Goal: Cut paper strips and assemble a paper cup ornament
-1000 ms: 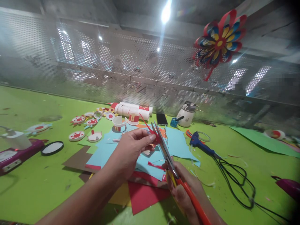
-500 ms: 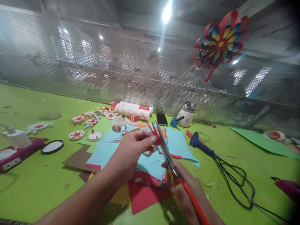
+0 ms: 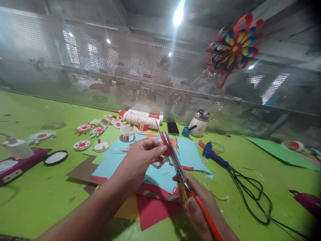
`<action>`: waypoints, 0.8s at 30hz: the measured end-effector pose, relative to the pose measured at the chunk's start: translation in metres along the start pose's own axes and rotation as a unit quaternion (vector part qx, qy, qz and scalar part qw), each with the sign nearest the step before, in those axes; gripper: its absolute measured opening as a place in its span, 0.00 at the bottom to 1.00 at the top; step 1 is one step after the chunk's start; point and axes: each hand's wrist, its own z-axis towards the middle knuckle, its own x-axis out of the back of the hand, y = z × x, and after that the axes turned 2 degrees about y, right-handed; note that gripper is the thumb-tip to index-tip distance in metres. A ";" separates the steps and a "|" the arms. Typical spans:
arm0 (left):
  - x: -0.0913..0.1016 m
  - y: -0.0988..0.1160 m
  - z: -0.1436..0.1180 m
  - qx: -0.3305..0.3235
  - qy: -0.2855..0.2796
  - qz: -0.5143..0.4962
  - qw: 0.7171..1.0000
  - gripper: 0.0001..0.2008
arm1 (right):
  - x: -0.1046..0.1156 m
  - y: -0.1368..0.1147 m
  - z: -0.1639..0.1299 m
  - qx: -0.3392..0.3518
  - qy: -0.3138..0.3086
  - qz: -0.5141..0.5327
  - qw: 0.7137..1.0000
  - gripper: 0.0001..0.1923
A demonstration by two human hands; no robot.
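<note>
My left hand [image 3: 140,160] pinches a small piece of red paper [image 3: 163,139] between thumb and fingers, held up above a pile of coloured sheets. My right hand [image 3: 198,201] grips red-handled scissors [image 3: 179,165]. Their blades point up and away, and the tips meet the red piece right beside my left fingertips. A thin red strip sticks up from the piece. Below both hands lie light-blue sheets [image 3: 155,164] and a red sheet [image 3: 152,211] on the green table [image 3: 37,194].
A blue glue gun [image 3: 215,155] with a black cord [image 3: 253,194] lies to the right. White paper cups [image 3: 127,131], white rolls [image 3: 140,117], a phone [image 3: 173,127] and round red-and-white paper pieces [image 3: 82,144] sit behind. A paper flower [image 3: 234,47] hangs on the mesh wall.
The long red offcut that hung from the piece has dropped onto the blue sheets. The scissor blades have closed a little on the red piece; both hands stay almost in place.
</note>
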 end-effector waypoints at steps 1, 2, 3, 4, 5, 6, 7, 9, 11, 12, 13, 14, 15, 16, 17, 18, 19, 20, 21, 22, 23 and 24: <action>0.000 0.000 0.000 0.000 0.001 0.000 1.000 0.09 | 0.000 0.000 0.000 -0.002 0.001 -0.003 1.000 0.31; 0.000 0.000 0.000 0.000 0.000 0.000 1.000 0.09 | 0.000 -0.001 0.000 -0.003 0.003 -0.006 1.000 0.31; 0.000 0.000 0.000 0.000 0.000 -0.001 1.000 0.09 | 0.000 -0.001 0.000 -0.002 0.004 -0.008 1.000 0.30; 0.000 0.000 0.000 0.000 -0.001 -0.001 1.000 0.09 | -0.001 -0.001 0.000 -0.001 0.006 -0.009 1.000 0.30; 0.000 0.000 0.000 -0.001 -0.002 -0.001 1.000 0.09 | -0.001 -0.001 -0.001 0.001 0.010 -0.010 1.000 0.30; 0.000 0.000 0.000 0.000 -0.004 -0.001 1.000 0.10 | -0.001 -0.001 -0.001 0.003 0.013 -0.011 1.000 0.31; 0.000 0.000 0.000 0.001 -0.005 -0.001 1.000 0.10 | -0.001 -0.001 -0.001 0.004 0.016 -0.012 1.000 0.31; 0.001 0.000 0.000 0.002 -0.007 0.000 1.000 0.10 | -0.001 -0.001 -0.001 0.002 0.020 -0.016 1.000 0.32; 0.001 -0.001 0.000 0.003 -0.007 0.001 1.000 0.10 | -0.001 -0.001 -0.001 0.001 0.017 -0.020 1.000 0.31; 0.002 -0.001 0.001 0.002 -0.007 0.002 1.000 0.10 | -0.001 -0.001 -0.001 0.000 0.014 -0.021 1.000 0.31; 0.002 -0.001 0.001 0.000 -0.008 0.003 1.000 0.10 | -0.001 -0.001 0.000 -0.001 0.011 -0.021 1.000 0.30; 0.002 -0.001 0.001 -0.002 -0.009 0.005 1.000 0.10 | 0.000 -0.001 0.000 -0.002 0.006 -0.020 1.000 0.30; 0.003 -0.002 0.001 -0.005 -0.009 0.008 1.000 0.10 | 0.000 -0.001 0.000 -0.004 0.001 -0.019 1.000 0.30; 0.003 -0.002 0.002 -0.008 -0.009 0.013 1.000 0.11 | 0.000 -0.001 0.000 -0.008 -0.003 -0.017 1.000 0.30; 0.003 -0.003 0.002 -0.012 -0.007 0.018 1.000 0.11 | 0.000 -0.001 0.000 -0.011 -0.006 -0.016 1.000 0.30; 0.003 -0.004 0.002 -0.016 -0.005 0.025 1.000 0.11 | 0.000 -0.002 0.000 -0.013 -0.006 -0.014 1.000 0.30; 0.004 -0.004 0.002 -0.020 -0.003 0.031 0.999 0.11 | 0.000 -0.003 0.000 -0.012 -0.005 -0.013 1.000 0.30; 0.004 -0.005 0.002 -0.024 -0.002 0.036 0.999 0.11 | 0.000 -0.003 0.000 -0.009 -0.001 -0.013 1.000 0.29; 0.004 -0.006 0.002 -0.028 -0.002 0.040 0.999 0.11 | 0.000 -0.004 0.000 -0.004 0.002 -0.013 1.000 0.29; 0.004 -0.006 0.002 -0.030 -0.003 0.042 0.999 0.11 | 0.000 -0.005 0.000 0.001 0.005 -0.015 1.000 0.29; 0.004 -0.006 0.002 -0.031 -0.005 0.042 0.999 0.10 | -0.001 -0.006 0.000 0.004 0.008 -0.018 1.000 0.29; 0.004 -0.006 0.002 -0.031 -0.008 0.043 0.999 0.10 | -0.001 -0.007 0.000 0.006 0.010 -0.022 1.000 0.29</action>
